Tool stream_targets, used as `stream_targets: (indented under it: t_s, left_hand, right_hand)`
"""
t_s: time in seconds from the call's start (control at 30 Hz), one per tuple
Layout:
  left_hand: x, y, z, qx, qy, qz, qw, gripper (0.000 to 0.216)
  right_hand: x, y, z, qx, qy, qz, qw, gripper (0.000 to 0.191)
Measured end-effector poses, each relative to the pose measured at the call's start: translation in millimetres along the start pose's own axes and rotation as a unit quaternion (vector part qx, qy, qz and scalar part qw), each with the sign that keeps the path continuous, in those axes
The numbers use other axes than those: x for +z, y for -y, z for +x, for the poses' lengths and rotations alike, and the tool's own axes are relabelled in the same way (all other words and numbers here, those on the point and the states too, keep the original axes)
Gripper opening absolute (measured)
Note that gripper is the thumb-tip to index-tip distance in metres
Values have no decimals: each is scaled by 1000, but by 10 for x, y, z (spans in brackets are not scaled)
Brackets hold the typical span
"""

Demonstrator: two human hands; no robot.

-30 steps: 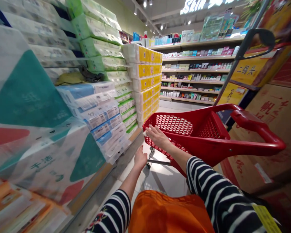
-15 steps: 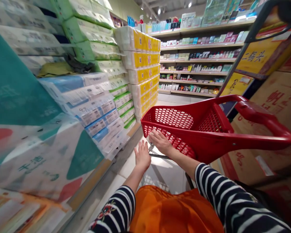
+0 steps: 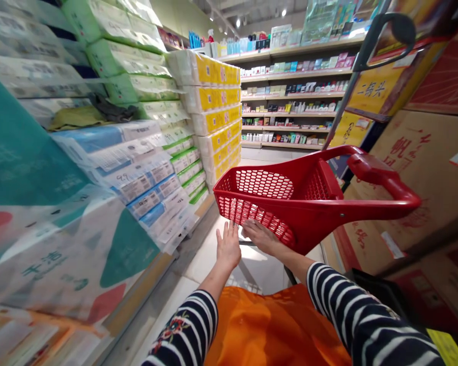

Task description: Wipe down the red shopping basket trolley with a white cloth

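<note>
Pressing its open palm against the red perforated plastic trolley basket (image 3: 313,201), the right hand (image 3: 261,237) holds nothing; the left hand (image 3: 228,247), fingers spread, hovers alongside, perhaps touching.

the right hand (image 3: 261,237) has slid down from the near rim of the red shopping basket (image 3: 290,203) to press flat against the lower part of its mesh wall. the left hand (image 3: 228,247), earlier a loose fist lower down, has risen with fingers spread, just beside the basket's underside.
</note>
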State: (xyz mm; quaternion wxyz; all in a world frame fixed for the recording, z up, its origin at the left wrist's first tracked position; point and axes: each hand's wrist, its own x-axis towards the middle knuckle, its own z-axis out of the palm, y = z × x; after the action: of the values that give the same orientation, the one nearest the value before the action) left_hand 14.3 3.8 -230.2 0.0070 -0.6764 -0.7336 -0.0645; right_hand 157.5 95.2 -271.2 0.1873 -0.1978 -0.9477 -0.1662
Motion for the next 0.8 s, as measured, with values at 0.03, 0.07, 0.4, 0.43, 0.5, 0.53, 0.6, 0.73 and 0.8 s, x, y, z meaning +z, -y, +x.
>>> stream_targets:
  t_s: [0.03, 0.07, 0.4, 0.43, 0.5, 0.53, 0.6, 0.73, 0.8]
  left_hand:
    - [-17, -29, 15, -3, 0, -1, 1000, 69]
    - [-35, -62, 31, -6, -1, -3, 1000, 70]
    - [16, -318, -86, 30, 25, -12, 999, 71]
    - [35, -323, -109, 36, 26, -11, 999, 70]
    - [61, -342, -138, 46, 26, -9, 999, 68]
    - [66, -358, -141, 50, 25, -8, 998, 68]
    - [55, -411, -130, 56, 20, -7, 998, 67]
    - [-20, -575, -96, 61, 0, -1, 998, 67]
    - [-59, -659, -107, 69, 1, -3, 998, 67]
  right_hand:
    - [-132, -50, 46, 3, -24, -1, 1000, 39]
    - [-264, -113, 100, 14, -48, -3, 999, 41]
    - [-113, -112, -348, 59, 12, -20, 998, 40]
    - [-46, -46, -454, 70, 24, -25, 997, 38]
    - [-9, 50, -598, 83, 32, -28, 996, 34]
    - [-46, 68, -625, 81, 27, -24, 996, 34]
    - [-217, 36, -587, 57, -1, -16, 998, 34]
    - [-675, -201, -368, 71, -67, -37, 995, 43]
    - [-787, -299, -351, 92, -68, -47, 992, 46]
